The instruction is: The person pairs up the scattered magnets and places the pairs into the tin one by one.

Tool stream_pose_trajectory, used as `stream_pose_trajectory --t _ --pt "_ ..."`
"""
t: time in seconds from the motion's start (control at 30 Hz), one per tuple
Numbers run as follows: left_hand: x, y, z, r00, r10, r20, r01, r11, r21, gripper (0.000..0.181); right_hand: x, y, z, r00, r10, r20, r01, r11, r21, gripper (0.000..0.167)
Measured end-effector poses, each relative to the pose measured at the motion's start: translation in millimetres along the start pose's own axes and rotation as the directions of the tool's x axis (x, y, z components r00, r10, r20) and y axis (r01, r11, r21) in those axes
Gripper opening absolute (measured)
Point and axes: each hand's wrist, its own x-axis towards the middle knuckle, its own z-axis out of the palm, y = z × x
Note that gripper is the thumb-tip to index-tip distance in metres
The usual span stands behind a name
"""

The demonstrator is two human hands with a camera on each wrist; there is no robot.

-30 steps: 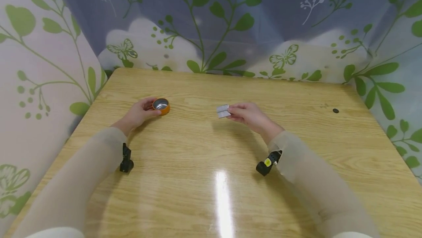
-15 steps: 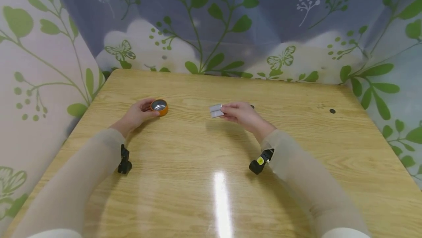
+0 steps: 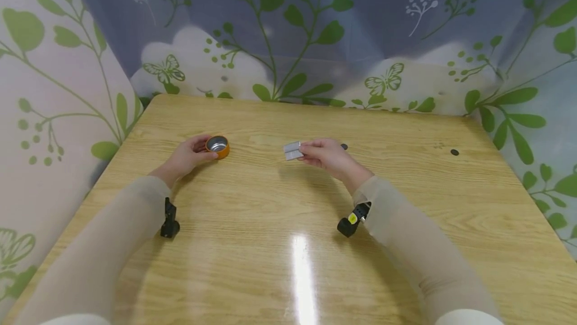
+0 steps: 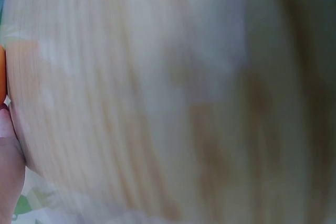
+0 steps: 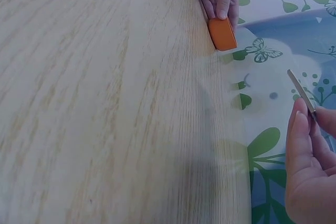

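The right hand (image 3: 331, 157), pinching a grey plate (image 3: 292, 147), perhaps a hinge, has edged nearer the cup (image 3: 218, 147) that the left hand (image 3: 187, 156) grips toward the counter's (image 3: 252, 215) far-left corner.

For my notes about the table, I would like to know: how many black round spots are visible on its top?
2: one spot at the edge of the right hand, the other spot farther right. More may be hidden from view.
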Motion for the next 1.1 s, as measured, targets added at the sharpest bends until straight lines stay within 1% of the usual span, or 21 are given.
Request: stream_pose_trajectory --t 0.07,0.17,0.23,0.3,0.47,0.63,0.77,0.93,1.1 --pt "-4.6 7.8 0.9 1.000 -0.007 0.005 0.007 1.000 -0.010 0.069 1.0 0 0 1.000 -0.001 -0.003 0.001 1.000 0.000 0.035" --pt "-4.8 8.2 2.6 1.000 0.003 0.008 -0.003 1.000 -0.013 0.068 2.8 2 1 1.000 0.008 -0.019 -0.008 1.000 0.011 0.034" --pt "-5.0 7.3 3.9 1.000 0.005 0.010 -0.005 1.000 -0.010 0.066 4.1 5 2 1.000 0.018 -0.026 -0.017 1.000 0.018 0.034" --pt "-1.0 -0.1 4.3 1.000 0.015 0.010 -0.015 1.000 -0.001 0.067 4.8 6 2 0.999 0.025 -0.032 -0.025 0.999 0.021 0.034" --pt "-0.3 -1.0 2.3 1.000 0.016 0.007 -0.016 1.000 0.002 0.069 6.3 4 5 1.000 0.008 -0.023 -0.008 1.000 0.006 0.035" --pt "1.4 -3.5 -1.6 1.000 0.016 -0.004 -0.016 1.000 0.012 0.068 10.4 2 11 1.000 0.004 0.004 -0.004 1.000 -0.017 0.035" --pt "1.3 -3.4 -1.5 1.000 0.027 -0.009 -0.027 0.999 0.018 0.067 13.2 0 16 1.000 -0.006 0.012 0.006 1.000 -0.028 0.035" --pt "0.5 -1.4 0.3 0.999 0.035 -0.004 -0.035 0.999 0.016 0.066 18.1 -4 22 1.000 -0.020 0.014 0.021 1.000 -0.016 0.035" --pt "1.3 -0.5 0.2 0.999 0.031 -0.003 -0.031 0.999 0.005 0.065 26.5 -8 32 1.000 -0.009 0.020 0.009 1.000 -0.003 0.035"
